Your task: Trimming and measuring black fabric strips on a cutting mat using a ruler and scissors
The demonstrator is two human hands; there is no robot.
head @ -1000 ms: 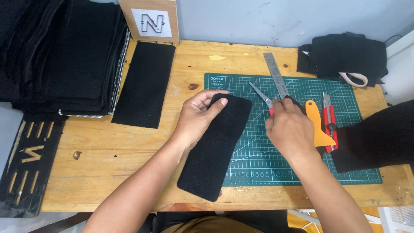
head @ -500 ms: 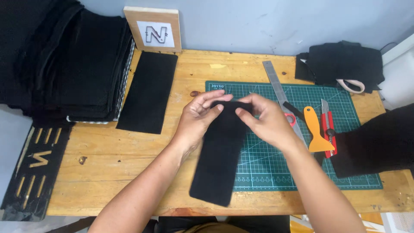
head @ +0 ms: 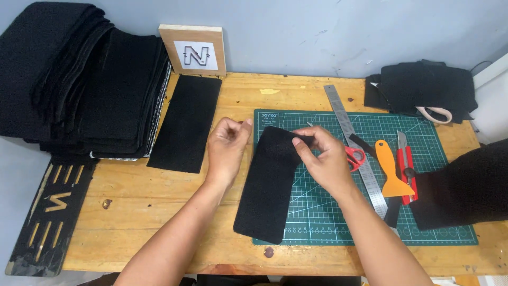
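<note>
Black felt strip (head: 267, 196) lying across the left edge of the green cutting mat (head: 434, 212), half on the mat, half on the bare bench (head: 132, 212). Long axis running from the near bench edge up and slightly rightward, toward the top end held at the hands. Right hand (head: 325, 159) closer: fingers (head: 304, 151) pinching the strip's upper right corner, top edge lifted and curled off the mat. Left hand (head: 227, 148) just beside the upper left corner, fingers loosely curled; contact with the felt not clear to tell.

To the right of the right hand, touching or nearly so: red-handled scissors (head: 355, 157), steel ruler (head: 353, 140) lying diagonally, then orange scraper (head: 390, 170) and red utility knife (head: 405, 164). Nothing lying on the strip itself. To the left, well apart, 1 flat black strip (head: 185, 122) and a tall stack of black felt (head: 79, 85). Black stencil plate (head: 50, 212) at the left bench edge. More dark fabric (head: 423, 87) at the far right corner.
</note>
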